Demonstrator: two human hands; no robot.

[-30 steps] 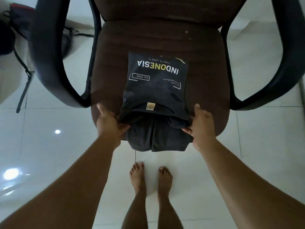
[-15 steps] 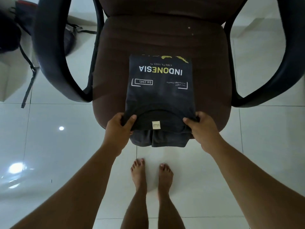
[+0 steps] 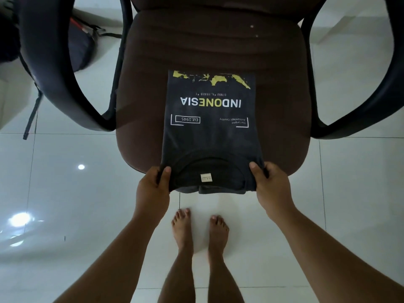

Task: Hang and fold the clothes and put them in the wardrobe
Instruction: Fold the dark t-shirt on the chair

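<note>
A dark folded T-shirt (image 3: 209,136) with an upside-down "INDONESIA" print and yellow map shapes lies on the brown seat of a chair (image 3: 284,95), its collar and white label toward me at the seat's front edge. My left hand (image 3: 153,189) pinches the shirt's near left corner. The near right corner is gripped by my right hand (image 3: 270,189). A thin strip of darker cloth shows under the collar edge.
The chair has black curved armrests, the left armrest (image 3: 54,79) and the right armrest (image 3: 349,119). A dark bag (image 3: 80,47) with straps lies on the white tiled floor (image 3: 65,193) at the back left. My bare feet (image 3: 201,232) stand just before the seat.
Both hands shifted from beneath the folded layers to the collar-end corners and drew the shirt toward me. The cloth that hung over the seat's edge is now almost covered. The view has come closer.
</note>
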